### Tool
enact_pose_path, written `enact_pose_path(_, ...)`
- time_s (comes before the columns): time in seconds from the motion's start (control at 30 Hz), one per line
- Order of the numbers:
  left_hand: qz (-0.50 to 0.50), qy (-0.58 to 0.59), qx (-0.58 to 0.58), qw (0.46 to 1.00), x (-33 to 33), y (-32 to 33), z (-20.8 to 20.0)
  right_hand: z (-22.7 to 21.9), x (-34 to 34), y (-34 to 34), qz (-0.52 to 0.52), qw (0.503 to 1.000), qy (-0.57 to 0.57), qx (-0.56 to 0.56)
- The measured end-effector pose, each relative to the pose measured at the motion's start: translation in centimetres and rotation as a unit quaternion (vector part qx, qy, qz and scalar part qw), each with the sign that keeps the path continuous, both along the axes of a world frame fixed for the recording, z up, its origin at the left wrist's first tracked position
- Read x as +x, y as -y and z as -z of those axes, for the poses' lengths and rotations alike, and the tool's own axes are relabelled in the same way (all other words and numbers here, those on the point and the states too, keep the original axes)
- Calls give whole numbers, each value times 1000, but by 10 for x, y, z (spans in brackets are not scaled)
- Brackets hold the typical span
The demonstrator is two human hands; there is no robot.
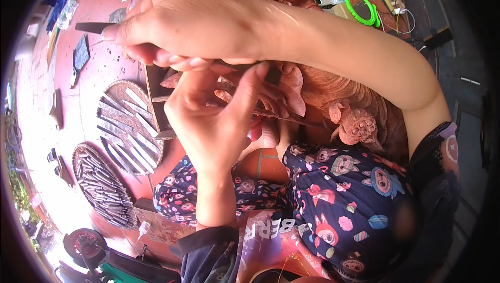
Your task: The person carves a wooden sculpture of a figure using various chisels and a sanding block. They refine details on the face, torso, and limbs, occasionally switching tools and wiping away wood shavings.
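Observation:
My right hand (pixel 182 25) reaches across from the right, its fingers closed round a flat, dark tool (pixel 92 27) whose narrow end sticks out to the left. Just below it, my left hand (pixel 211 119) is raised with the thumb lifted toward the right wrist. Its other fingers curl out of sight under my right hand, and what they grip is hidden. Behind both hands lies a reddish wood carving (pixel 341 87) with curved grooves, leaf-like parts and a small carved figure (pixel 357 125). The tool's working end cannot be seen.
On the left, a round woven tray (pixel 107 95) holds several flat blades, and a basket (pixel 78 150) is packed with thin metal tools. A green ring-shaped object (pixel 363 8) lies at the far right among small items. My patterned trouser legs (pixel 333 189) are close below the carving.

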State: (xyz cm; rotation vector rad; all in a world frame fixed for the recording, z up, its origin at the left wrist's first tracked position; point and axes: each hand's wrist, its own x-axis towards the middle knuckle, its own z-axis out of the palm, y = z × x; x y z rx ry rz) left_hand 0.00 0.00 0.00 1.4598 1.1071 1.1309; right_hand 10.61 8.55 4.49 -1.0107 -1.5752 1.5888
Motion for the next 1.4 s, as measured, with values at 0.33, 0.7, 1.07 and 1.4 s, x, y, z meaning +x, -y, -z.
enact_pose_path(0.33, 17, -22, -61, 998, -6, -12, -20, -4, -1, -5, 21, 998, -45, 35)
enact_pose_path(0.7, 25, -2, -35, 999, -11, -18, -11, -13, -7, -5, 21, 999, -16, -25)
enact_pose_path(1.07, 91, -81, -9, 992, -22, -21, -17, -14, 0, 1, 47, 989, -120, -69)
enact_pose_path(1.4, 101, -130, -16, 986, -16, -38, -30, -18, 9, -2, 63, 985, -148, -65)
